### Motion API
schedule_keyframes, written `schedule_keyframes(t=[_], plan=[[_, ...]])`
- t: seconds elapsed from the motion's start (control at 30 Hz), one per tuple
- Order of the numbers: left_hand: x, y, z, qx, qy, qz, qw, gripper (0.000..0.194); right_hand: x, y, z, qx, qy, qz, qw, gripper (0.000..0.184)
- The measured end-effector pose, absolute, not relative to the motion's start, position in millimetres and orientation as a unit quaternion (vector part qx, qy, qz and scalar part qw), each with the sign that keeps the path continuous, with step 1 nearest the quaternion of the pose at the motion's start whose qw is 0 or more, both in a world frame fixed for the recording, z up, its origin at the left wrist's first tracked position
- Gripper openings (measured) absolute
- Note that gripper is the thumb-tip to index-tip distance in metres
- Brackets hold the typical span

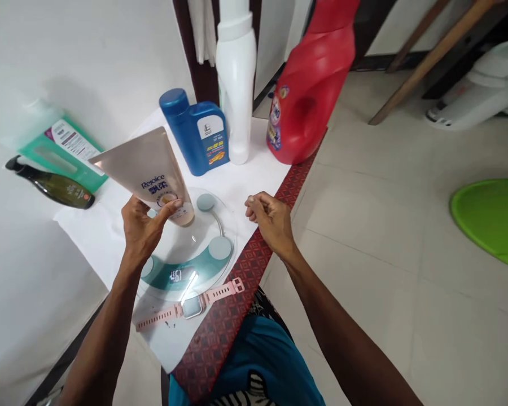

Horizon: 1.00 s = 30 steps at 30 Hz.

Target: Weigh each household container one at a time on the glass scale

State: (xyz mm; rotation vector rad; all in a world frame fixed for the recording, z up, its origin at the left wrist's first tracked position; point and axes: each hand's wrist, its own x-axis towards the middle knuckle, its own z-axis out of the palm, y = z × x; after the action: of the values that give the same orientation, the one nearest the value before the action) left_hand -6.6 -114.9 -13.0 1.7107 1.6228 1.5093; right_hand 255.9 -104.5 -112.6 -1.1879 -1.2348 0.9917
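Observation:
My left hand (146, 223) grips a beige Rejoice squeeze tube (156, 172), cap end down, thumb across its front. The tube is over a round glass scale (186, 239), whose teal band has a lit display (181, 276); whether they touch is hard to tell. My right hand (271, 220) is closed in a loose fist at the table's right edge, with nothing showing in it. Just in front of the scale lies a pink-strapped smartwatch (191, 306), its straps spread out.
Behind the scale stand a blue bottle (201, 135), a tall white bottle (237, 84) and a red detergent jug (311, 84). At left, a green liquid bottle (68, 146) and a dark pump bottle (61, 189) are by the wall. A green oval object (495, 220) is at far right.

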Motion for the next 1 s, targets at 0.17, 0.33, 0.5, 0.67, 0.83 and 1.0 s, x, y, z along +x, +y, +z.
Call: schedule_keyframes(t=[0.17, 0.33, 0.5, 0.67, 0.83, 1.0], plan=[[36.6, -84.6, 16.6, 0.644, 0.496, 0.550, 0.194, 0.037, 257.4, -103.9, -111.6, -0.492, -0.520, 0.431, 0.549, 0.045], [87.9, -18.0, -8.7, 0.675, 0.438, 0.538, 0.251, 0.046, 257.7, -103.9, -111.9, -0.495, -0.517, 0.428, 0.552, 0.043], [110.6, 37.5, -51.2, 0.640, 0.486, 0.536, 0.260, 0.040, 257.9, -102.7, -111.5, -0.497, -0.512, 0.429, 0.553, 0.044], [109.1, 37.0, -59.6, 0.626, 0.520, 0.516, 0.267, 0.049, 259.1, -106.4, -115.9, -0.517, -0.508, 0.429, 0.538, 0.045], [84.4, 7.8, -46.9, 0.652, 0.508, 0.489, 0.279, 0.073, 263.8, -105.1, -121.6, -0.552, -0.517, 0.410, 0.510, 0.053], [-47.9, -30.4, -17.5, 0.582, 0.563, 0.586, -0.006, 0.081, 265.0, -104.0, -118.4, -0.592, -0.514, 0.405, 0.470, 0.056]])
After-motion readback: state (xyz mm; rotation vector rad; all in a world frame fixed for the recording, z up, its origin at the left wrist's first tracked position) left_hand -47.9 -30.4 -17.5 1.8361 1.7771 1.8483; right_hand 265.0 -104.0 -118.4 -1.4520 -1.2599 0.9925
